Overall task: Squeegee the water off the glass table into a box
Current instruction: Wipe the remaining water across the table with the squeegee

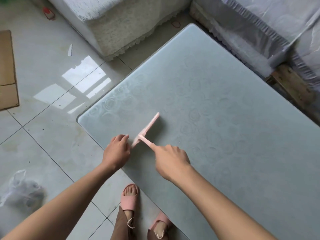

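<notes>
A pink squeegee (147, 129) lies with its blade on the frosted glass table (216, 104), close to the table's near-left edge. My right hand (170, 159) grips its handle, the index finger stretched along the handle toward the blade. My left hand (117, 150) sits at the table edge beside the blade's near end, fingers curled; what it holds, if anything, is hidden. No box shows in view. Water on the glass is hard to make out.
Covered sofas stand behind (121, 23) and to the right (268, 32) of the table. Flat cardboard (7, 71) lies on the tiled floor at left, a plastic bag (20, 189) at lower left. My feet in pink sandals (129, 196) stand by the table's edge.
</notes>
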The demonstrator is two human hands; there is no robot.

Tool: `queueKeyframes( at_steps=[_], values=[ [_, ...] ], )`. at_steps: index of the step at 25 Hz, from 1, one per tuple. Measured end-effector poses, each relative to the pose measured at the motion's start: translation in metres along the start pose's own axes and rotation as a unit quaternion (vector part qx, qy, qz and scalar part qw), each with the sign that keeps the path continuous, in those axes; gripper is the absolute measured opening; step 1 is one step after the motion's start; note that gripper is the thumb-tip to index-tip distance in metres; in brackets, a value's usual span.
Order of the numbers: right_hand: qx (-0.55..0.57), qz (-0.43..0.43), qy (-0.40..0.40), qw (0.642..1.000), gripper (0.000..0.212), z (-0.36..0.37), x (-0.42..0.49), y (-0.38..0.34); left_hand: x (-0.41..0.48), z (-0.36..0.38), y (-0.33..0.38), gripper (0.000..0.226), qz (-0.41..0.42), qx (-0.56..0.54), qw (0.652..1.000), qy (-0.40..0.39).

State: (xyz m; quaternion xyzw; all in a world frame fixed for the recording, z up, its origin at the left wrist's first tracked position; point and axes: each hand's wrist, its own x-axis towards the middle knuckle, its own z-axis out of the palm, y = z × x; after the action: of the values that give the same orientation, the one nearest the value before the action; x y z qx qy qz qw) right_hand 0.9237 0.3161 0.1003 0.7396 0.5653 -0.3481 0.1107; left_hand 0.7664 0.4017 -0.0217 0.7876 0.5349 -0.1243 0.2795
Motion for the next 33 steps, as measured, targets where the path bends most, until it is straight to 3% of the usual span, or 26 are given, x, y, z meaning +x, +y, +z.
queueKeyframes(
  at_steps=[5, 9, 12, 18, 23, 26, 31, 33],
  values=[
    [0.005, 0.052, -0.044, 0.998, 0.085, 0.011, -0.080, 0.080, -0.025, 0.010, 0.020, 0.047, -0.004, 0.034, 0.999, -0.030],
    [0.033, 0.001, 0.028, 0.999, 0.070, 0.008, -0.056, 0.035, -0.034, 0.012, 0.036, 0.049, -0.020, 0.034, 0.999, -0.018],
    [0.011, -0.021, 0.017, 1.000, 0.051, 0.019, -0.043, 0.016, -0.036, 0.010, 0.038, 0.052, -0.034, 0.038, 0.999, -0.010],
    [-0.021, 0.031, -0.027, 0.999, 0.071, 0.035, -0.116, 0.102, -0.049, 0.003, 0.031, 0.056, -0.038, 0.087, 0.994, -0.047],
    [0.014, -0.006, 0.042, 0.999, 0.055, 0.004, -0.057, 0.048, -0.049, -0.007, 0.037, 0.057, -0.021, 0.101, 0.994, -0.028],
    [0.003, -0.014, 0.017, 1.000, 0.050, 0.013, -0.042, 0.047, -0.042, -0.007, 0.044, 0.057, -0.024, 0.097, 0.995, -0.026],
    [-0.008, 0.042, -0.030, 0.999, 0.077, 0.024, -0.106, 0.126, -0.036, -0.011, 0.053, 0.057, -0.032, 0.102, 0.993, -0.051],
    [-0.002, 0.039, -0.022, 0.999, 0.073, 0.012, -0.110, 0.125, -0.032, -0.018, 0.060, 0.057, -0.036, 0.093, 0.994, -0.049]
  ],
)
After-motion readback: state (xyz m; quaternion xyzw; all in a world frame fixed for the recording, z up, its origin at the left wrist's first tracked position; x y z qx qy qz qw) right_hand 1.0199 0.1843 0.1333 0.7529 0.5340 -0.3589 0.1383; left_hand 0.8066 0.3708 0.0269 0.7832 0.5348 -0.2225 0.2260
